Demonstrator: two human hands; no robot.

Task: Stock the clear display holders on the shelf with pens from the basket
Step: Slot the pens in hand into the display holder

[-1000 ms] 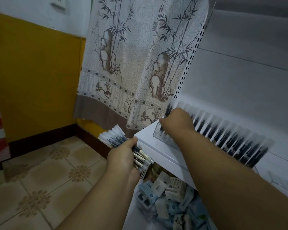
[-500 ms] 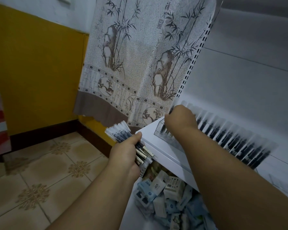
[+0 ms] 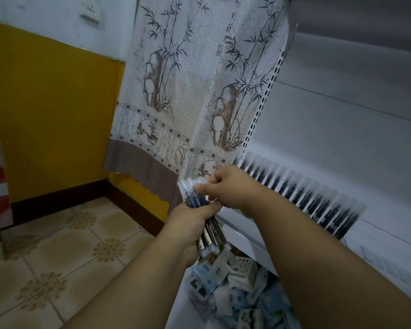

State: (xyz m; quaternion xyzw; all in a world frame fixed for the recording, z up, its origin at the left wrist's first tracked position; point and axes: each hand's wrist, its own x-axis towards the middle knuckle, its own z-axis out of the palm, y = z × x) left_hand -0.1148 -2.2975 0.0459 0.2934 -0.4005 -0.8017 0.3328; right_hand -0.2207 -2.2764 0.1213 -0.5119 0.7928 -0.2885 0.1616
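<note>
The bundle of dark-inked pens with clear plastic caps [image 3: 201, 210] stands nearly upright in the left hand [image 3: 188, 230], whose fingers are wrapped firmly round its middle. The right hand [image 3: 233, 188] has thumb and forefinger pinched on a cap at the top of the bundle, so the step in hand looks like drawing one pen free. Next it would need carrying right and slotting into the row of stocked pens in the clear display holder [image 3: 318, 198] on the white metal shelf [image 3: 242, 233], just beyond the right wrist. Below the shelf lie small boxed packets [image 3: 237, 274]; the basket is not identifiable.
</note>
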